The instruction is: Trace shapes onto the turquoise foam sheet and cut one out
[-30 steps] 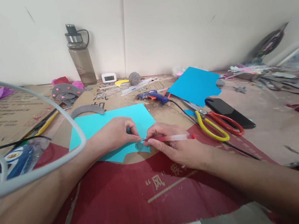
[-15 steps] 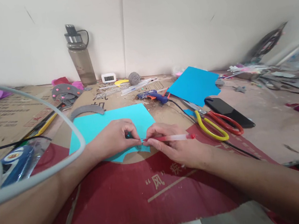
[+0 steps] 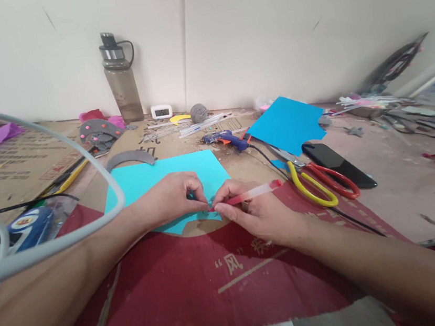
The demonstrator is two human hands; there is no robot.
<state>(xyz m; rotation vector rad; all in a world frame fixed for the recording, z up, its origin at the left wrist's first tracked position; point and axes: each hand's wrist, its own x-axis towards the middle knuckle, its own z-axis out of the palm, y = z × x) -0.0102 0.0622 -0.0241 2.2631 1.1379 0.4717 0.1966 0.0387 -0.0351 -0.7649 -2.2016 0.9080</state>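
Okay, so from the head camera we've got our right hand (image 3: 257,212) gripping a red-and-clear pen (image 3: 251,194) between thumb and fingers, its tip down at the turquoise sheet (image 3: 136,183) and the back end slanting up to the right. Our left hand (image 3: 176,195) is resting on that same sheet, fingers curled and tips drawn in right beside the pen tip; we honestly can't tell if there's anything tiny pinched in there. The sheet lies under our left hand and pokes out beyond it, with a curved bite missing from the edge nearest us, and there's red-printed cardboard (image 3: 178,294) underneath. Just past our left hand sits a grey curved piece (image 3: 131,157), and farther back we've got the water bottle (image 3: 124,92) standing upright with a little digital display (image 3: 161,112) beside it. Beyond our right hand there's a blue glue gun (image 3: 234,140), then a darker blue sheet (image 3: 286,125) farther off. Scissors (image 3: 297,163) with yellow and red handles lie to the right of that hand, right next to a black phone (image 3: 339,165).
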